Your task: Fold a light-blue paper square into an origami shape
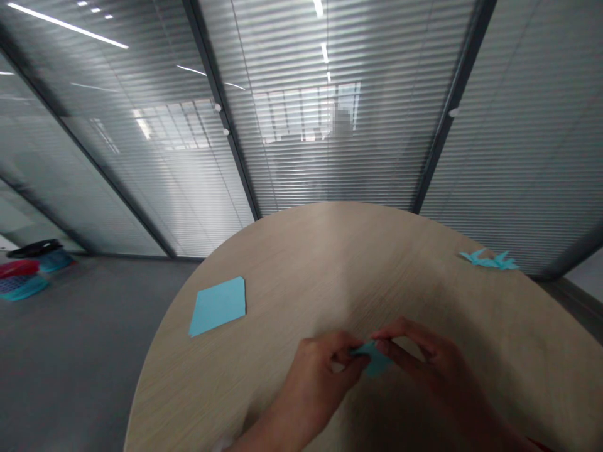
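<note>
Close to me, over the round wooden table (292, 276), a small folded piece of blue paper (377, 363) is between my two hands. My left hand (325, 370) pinches its left corner between thumb and fingers. My right hand (419, 358) pinches the upper right edge of the same paper with thumb and forefinger. Fingertips hide part of the folds. Farther left lies a flat blue sheet of paper (219, 306), apart from both hands. Folded blue paper figures (490, 259), with pointed tips, rest near the table's right edge.
A glass partition with blinds (339, 150) and dark frames stands just behind the table's far edge. On the grey floor (85, 351) at the far left are a red and blue basket (21, 279) and a blue container with a black top (49, 254).
</note>
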### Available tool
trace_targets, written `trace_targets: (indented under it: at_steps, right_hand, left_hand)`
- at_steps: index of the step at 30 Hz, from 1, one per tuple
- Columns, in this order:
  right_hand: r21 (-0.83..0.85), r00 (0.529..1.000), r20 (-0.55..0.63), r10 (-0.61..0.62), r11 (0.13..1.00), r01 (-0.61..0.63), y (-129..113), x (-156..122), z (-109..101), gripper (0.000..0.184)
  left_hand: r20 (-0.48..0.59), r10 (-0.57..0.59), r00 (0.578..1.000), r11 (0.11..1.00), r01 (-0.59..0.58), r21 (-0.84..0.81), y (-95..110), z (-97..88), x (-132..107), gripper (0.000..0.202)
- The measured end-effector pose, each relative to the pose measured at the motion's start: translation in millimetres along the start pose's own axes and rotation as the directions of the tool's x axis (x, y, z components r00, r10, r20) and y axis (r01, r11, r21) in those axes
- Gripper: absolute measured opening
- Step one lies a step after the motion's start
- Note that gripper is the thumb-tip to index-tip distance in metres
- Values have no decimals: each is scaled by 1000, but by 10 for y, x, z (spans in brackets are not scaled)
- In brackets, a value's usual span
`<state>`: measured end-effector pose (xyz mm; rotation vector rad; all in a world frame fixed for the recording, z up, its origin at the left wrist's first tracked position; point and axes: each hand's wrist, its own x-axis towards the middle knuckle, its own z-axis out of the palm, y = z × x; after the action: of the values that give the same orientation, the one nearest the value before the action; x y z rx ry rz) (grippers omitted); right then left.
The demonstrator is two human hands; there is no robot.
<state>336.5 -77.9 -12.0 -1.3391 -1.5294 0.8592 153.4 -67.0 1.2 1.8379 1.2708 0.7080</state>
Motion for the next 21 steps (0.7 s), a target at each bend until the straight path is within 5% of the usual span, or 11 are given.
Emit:
trace_targets:
  at_steps: [6, 21]
  right_hand:
    - [-45, 999, -40, 21, 999, -23, 4, -2, -1, 17]
    - [-75, 998, -23, -57, 996, 56, 36, -10, -32, 16]
  left_hand:
    - [-175, 4, 985, 982, -37, -184, -44, -28, 32, 7]
    - [-218, -111, 970, 930, 24, -366, 108, -73, 0, 7]
